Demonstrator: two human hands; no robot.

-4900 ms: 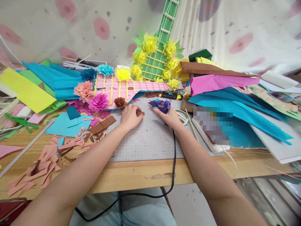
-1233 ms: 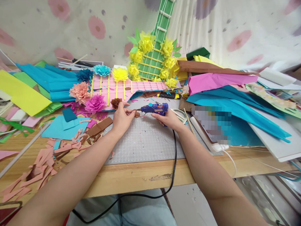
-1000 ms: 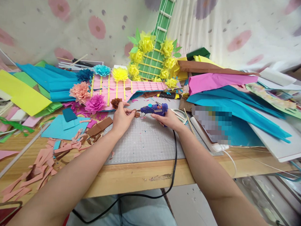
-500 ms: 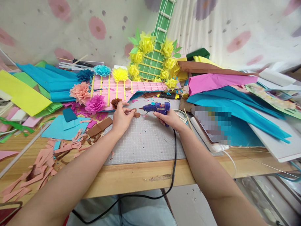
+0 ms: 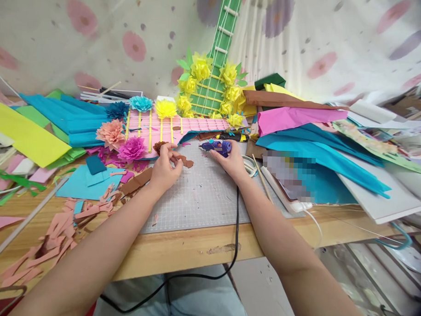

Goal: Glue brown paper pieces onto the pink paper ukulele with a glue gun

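Observation:
My left hand [image 5: 166, 171] is closed on a brown crepe paper flower [image 5: 159, 147], which is partly hidden behind the fingers. From its fingertips a brown paper strip with a wavy edge [image 5: 187, 162] sticks out to the right. My right hand [image 5: 233, 162] grips a blue hot glue gun [image 5: 216, 147], its nozzle pointing left towards the strip but apart from it. A black cord [image 5: 237, 223] runs down from the gun over the table edge. Both hands are above a grey cutting mat [image 5: 202, 204].
Behind the hands lies a pink paper guitar body [image 5: 187, 125] with paper flowers and a green neck [image 5: 219, 61]. Salmon paper scraps [image 5: 56, 238] cover the left. A phone [image 5: 282, 176], a white power strip [image 5: 292, 202] and blue crepe sheets [image 5: 321, 139] sit right.
The glue gun has turned slightly and its nozzle is further from the left fingers. More of the brown strip shows beyond my left fingertips. The whole view has shifted a little.

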